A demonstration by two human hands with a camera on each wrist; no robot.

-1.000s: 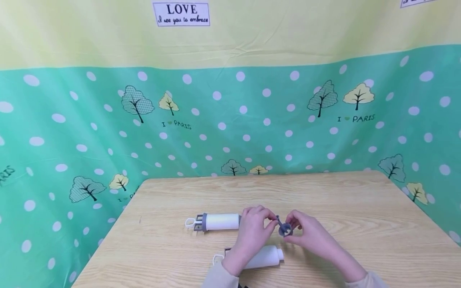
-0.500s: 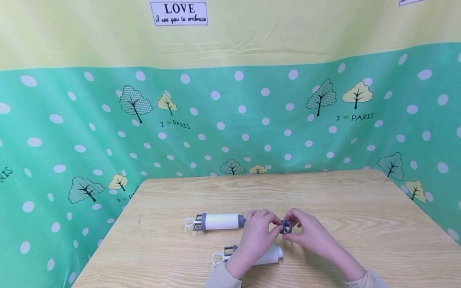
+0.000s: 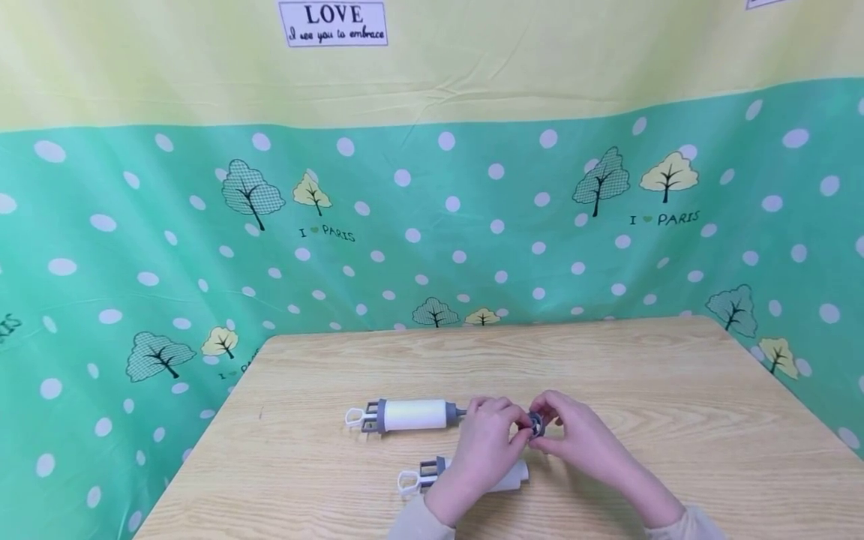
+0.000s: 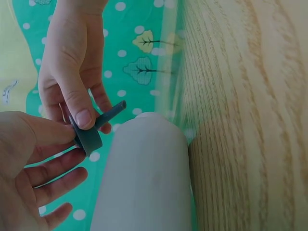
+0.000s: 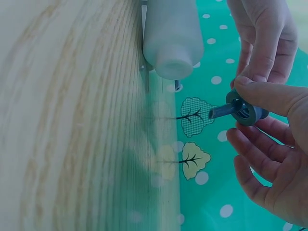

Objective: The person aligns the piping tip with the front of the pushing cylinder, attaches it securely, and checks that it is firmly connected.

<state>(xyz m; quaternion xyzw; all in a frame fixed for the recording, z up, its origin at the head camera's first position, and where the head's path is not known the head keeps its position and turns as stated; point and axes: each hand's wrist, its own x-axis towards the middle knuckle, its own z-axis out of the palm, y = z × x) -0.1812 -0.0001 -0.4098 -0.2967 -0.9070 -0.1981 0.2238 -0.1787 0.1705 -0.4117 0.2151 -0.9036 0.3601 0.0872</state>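
Between both hands, above the table, is a grey ring-shaped cap (image 3: 537,425) with a narrow grey nozzle tube (image 5: 222,110) standing out from its middle. My right hand (image 3: 582,436) pinches the cap (image 5: 249,114) at its rim between thumb and fingers. From the other side my left hand (image 3: 487,444) pinches the same grey piece, its fingertips close against the right hand's; its other fingers spread loosely in the left wrist view. Beneath the left forearm lies a white syringe-like tube (image 3: 514,477) with a white pull handle (image 3: 409,482), partly hidden by that arm.
Farther back on the wooden table (image 3: 324,480) lies a second white syringe-like tube (image 3: 415,415), with grey end pieces and a thin grey tip (image 3: 461,412) pointing right. A green dotted curtain (image 3: 378,225) hangs behind the table's back edge.
My left hand has moved slightly right, bringing the grey nozzle into the ring cap; the nozzle's long end no longer shows in the head view. My right hand has barely moved.
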